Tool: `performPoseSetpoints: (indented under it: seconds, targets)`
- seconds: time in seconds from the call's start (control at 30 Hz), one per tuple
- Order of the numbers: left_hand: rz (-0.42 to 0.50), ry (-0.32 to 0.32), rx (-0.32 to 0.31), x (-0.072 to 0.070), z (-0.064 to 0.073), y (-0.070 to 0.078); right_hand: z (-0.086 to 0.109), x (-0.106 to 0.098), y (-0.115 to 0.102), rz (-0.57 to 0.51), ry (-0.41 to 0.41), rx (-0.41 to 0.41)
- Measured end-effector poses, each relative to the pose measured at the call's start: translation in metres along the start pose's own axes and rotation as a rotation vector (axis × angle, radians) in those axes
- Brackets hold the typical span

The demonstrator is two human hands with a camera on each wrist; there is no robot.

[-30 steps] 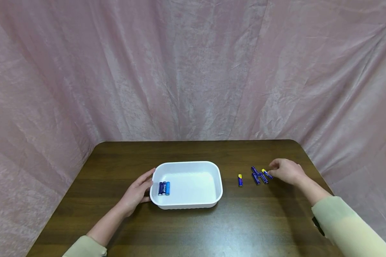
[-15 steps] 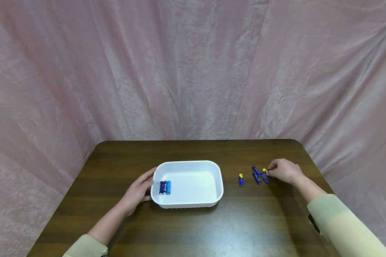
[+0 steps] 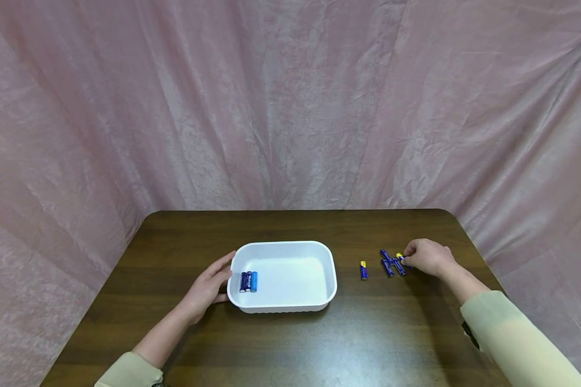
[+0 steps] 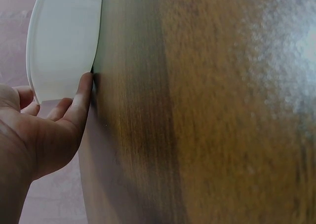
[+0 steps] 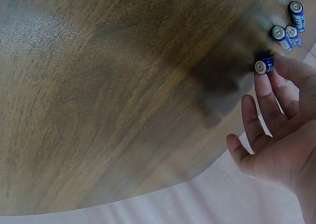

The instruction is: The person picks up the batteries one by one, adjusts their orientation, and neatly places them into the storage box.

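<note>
My left hand (image 3: 207,287) rests against the left end of a white plastic tray (image 3: 290,309), fingers spread along its outer wall. In the left wrist view those fingertips touch the tray (image 4: 66,41) at its rim and near its base. Three batteries (image 3: 249,281), two dark blue and one light blue, lie side by side inside it. On the right, my right hand (image 3: 430,257) pinches a blue and yellow battery (image 5: 265,65) between thumb and fingertips, low over the table. Three dark blue batteries (image 3: 386,267) lie clustered just left of it.
Another blue and yellow battery (image 3: 363,270) lies alone between the tray and the cluster. Everything is on a dark brown wooden table (image 3: 290,349) with rounded back corners. A pink velvety curtain (image 3: 290,107) hangs behind it.
The right hand has shifted slightly left and its fingertips have come onto the yellow-topped battery, pinching it. The left hand stays at the tray.
</note>
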State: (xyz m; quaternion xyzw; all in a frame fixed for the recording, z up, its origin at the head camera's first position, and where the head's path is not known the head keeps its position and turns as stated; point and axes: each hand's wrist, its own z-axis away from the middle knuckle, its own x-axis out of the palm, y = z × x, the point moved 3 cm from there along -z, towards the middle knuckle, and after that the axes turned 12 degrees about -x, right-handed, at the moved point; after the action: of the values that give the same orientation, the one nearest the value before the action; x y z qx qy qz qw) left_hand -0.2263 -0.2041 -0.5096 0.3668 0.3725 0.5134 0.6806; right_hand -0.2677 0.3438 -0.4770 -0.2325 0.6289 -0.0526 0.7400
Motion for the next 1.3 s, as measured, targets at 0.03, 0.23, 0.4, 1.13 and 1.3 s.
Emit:
performPoseSetpoints:
  seconds: [0.03,0.23,0.4,1.13,1.3]
  targets:
    - [-0.001,-0.001,0.002,0.0,0.0,0.0,0.0,0.0,0.0,0.002,0.001,0.002]
    - [-0.004,-0.009,0.013,0.001,0.0,0.001,0.0,0.002,0.001,0.01,0.002,0.003]
    - [-0.007,-0.009,0.012,0.001,0.0,0.0,0.002,0.002,0.0,0.023,0.008,-0.012]
    - [-0.014,-0.003,0.003,-0.001,0.001,0.0,0.005,-0.023,-0.018,0.103,0.091,-0.06]
    - [-0.012,0.0,0.002,-0.001,0.002,0.0,0.006,-0.033,-0.026,0.101,0.104,-0.057]
